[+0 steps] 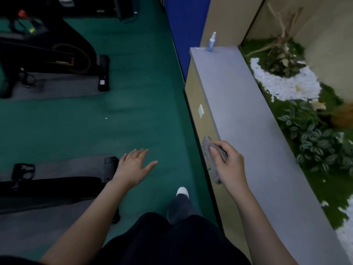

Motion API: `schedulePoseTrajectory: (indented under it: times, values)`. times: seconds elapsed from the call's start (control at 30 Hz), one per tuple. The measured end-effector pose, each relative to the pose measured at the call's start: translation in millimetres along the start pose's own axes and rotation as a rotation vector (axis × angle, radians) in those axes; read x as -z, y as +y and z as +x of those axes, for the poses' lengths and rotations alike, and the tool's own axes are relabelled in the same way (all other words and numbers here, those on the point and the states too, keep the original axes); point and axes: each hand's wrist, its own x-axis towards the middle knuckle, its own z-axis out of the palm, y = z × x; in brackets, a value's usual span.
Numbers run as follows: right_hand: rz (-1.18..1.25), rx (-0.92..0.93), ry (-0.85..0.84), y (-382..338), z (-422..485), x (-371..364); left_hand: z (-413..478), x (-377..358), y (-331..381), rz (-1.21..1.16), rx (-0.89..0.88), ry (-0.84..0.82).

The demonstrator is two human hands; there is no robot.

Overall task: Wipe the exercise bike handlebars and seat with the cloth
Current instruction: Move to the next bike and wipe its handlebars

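- Since the grey cloth (209, 155) is gripped in the right hand (227, 165), thumb on top and fingers curled round it, right at the edge of the grey ledge (248, 115), the step in hand is judged to be getting it over to a bike. No wiping looks to be started yet.
- The left hand (133, 167) is held flat with fingers spread above the green floor (133, 92), with nothing in it, so a frame could be steadied with it.
- An exercise bike (57, 48) is seen top left, well apart from the cloth. Only its lower frame and foot are shown, and the handlebars and seat are out of view.
- A second machine's base (57, 184) is just beside the left hand. Which bike is meant can't be told.
- A spray bottle (211, 42) is stood upright at the far end of the ledge. It's worth being grabbed if the cloth is dry, which can't be judged here.
- To do it well, the cloth should be refolded into a flat pad so a clean face is presented. Grips are better wrapped and twisted than dabbed, and the seat is best left for last, wiped front to back.
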Motion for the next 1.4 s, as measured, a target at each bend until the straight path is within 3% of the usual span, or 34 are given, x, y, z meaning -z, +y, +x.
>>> schedulePoseTrajectory:
  times: [0.2, 0.43, 1.07, 1.4]
  values:
    - [0.014, 0.019, -0.063, 13.0, 89.3, 27.1, 52.7, 23.3, 52.3, -0.022, 0.057, 0.028]
    - [0.008, 0.096, -0.198, -3.1, 163.6, 7.0, 90.2, 48.1, 56.5, -0.091, 0.17, 0.076]
    - [-0.063, 0.288, -0.386, -127.2, 370.3, -164.5, 254.6, 168.2, -70.6, -0.204, 0.323, 0.157]
    - [-0.088, 0.395, -0.579, -176.0, 457.0, -252.4, 280.4, 192.3, -127.3, -0.334, 0.599, 0.202]
